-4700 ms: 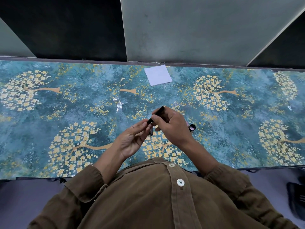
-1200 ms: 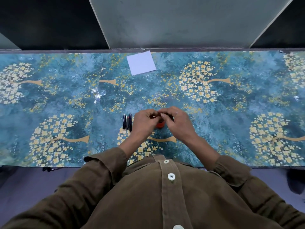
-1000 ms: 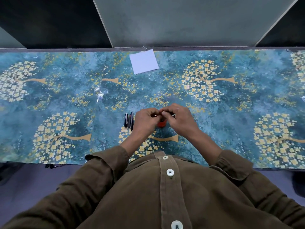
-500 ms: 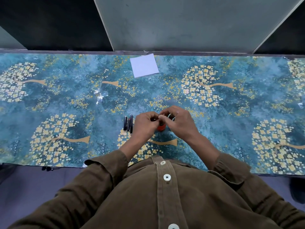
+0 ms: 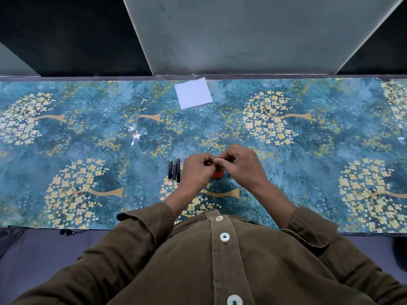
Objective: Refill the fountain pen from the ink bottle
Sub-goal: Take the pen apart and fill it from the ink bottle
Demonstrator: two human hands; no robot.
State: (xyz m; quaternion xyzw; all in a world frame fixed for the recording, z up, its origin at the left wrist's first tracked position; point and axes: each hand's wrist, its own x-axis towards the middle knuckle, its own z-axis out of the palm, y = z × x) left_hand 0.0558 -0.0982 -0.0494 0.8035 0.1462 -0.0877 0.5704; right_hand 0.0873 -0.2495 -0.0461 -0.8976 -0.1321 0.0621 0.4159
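Note:
A small ink bottle [image 5: 218,173] with a red-orange body stands on the patterned table [image 5: 88,137] right in front of me, mostly hidden by my hands. My left hand [image 5: 197,172] curls around its left side. My right hand [image 5: 242,166] grips over its top, fingertips meeting the left hand's; what they pinch is hidden. Black fountain pen parts [image 5: 174,171] lie side by side just left of my left hand, untouched.
A white square of paper [image 5: 193,93] lies at the table's far edge. Grey partition panels [image 5: 242,34] rise behind the table. The near table edge runs just in front of my brown shirt.
Earlier I held the black pen in both hands. Now its parts lie on the table and both hands are on the ink bottle. Over the last second the hands barely shifted.

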